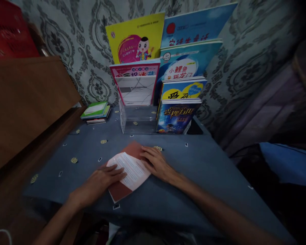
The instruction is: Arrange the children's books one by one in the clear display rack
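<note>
A thin book (133,169) with white printed text and reddish-brown corners lies slanted near the front of the table. My left hand (102,182) rests on its left side, fingers stretched out over the text. On the right side lies my right hand (156,163), its fingers extended over the page and the upper reddish-brown part. Both hands are open and touch the book without visibly gripping it. The thumbs are hard to make out.
Behind the book stands a clear acrylic rack (139,126) holding several upright books, with a dark blue book (177,115) in front. A small stack of books (95,112) lies at the back left. A wooden cabinet (28,105) borders the dark table (193,160).
</note>
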`<state>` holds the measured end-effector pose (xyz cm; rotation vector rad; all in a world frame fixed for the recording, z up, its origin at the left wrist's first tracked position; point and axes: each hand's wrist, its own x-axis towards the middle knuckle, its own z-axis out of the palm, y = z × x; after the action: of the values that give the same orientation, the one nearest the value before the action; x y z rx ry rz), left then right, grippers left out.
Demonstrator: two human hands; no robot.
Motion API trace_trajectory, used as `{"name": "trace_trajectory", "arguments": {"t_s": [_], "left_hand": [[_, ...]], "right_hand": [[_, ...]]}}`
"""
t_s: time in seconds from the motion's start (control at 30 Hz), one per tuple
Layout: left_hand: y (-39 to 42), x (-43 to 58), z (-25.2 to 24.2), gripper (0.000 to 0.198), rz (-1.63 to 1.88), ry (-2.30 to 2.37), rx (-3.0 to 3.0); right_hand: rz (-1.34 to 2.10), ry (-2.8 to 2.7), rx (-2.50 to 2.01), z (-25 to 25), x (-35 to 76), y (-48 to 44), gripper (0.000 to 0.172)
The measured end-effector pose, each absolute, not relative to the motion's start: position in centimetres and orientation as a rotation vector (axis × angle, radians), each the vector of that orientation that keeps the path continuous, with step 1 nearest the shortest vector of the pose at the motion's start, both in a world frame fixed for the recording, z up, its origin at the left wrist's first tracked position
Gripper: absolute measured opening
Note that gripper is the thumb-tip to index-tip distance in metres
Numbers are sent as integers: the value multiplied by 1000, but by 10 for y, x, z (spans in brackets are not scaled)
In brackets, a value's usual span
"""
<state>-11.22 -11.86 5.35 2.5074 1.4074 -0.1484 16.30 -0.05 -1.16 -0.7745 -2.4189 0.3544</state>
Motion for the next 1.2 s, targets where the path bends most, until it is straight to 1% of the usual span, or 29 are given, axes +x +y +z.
{"name": "trace_trajectory", "arguments": {"t_s": [0.13,0.23,0.33,0.47,0.6,0.73,0.83,0.93,1.0,1.1,1.2], "left_hand": [[-100,-108,45,53,-35,1116,2541],[-82,-109,41,48,-22,1057,2553],[-69,-110,38,48,-81,1152,2580],[-65,-109,34,62,-207,1346,2631],[-69,-106,35,70,-321,1446,2692],[-71,-101,41,70,-377,1496,2703],[-70,-92,43,63,-320,1513,2691],[-66,-76,35,45,-192,1534,2705],[-63,-66,26,37,-123,1561,2719],[-60,-57,13,33,-77,1629,2720],[-60,-57,4,35,-75,1657,2735]], "right_hand": [[345,-2464,-923,-22,175,-1,35],[325,-2488,-987,-32,186,-6,42],[310,-2477,-1068,-39,195,-11,45],[300,-2457,-1129,-40,198,-15,47],[236,-2515,-1153,-24,192,-16,43],[268,-2613,-1044,-6,174,-17,39],[346,-2634,-917,-5,160,-19,40],[398,-2609,-863,-12,153,-18,43],[409,-2593,-868,-16,154,-17,45],[386,-2579,-939,-17,164,-13,50],[337,-2584,-1036,-14,177,-10,53]]}}
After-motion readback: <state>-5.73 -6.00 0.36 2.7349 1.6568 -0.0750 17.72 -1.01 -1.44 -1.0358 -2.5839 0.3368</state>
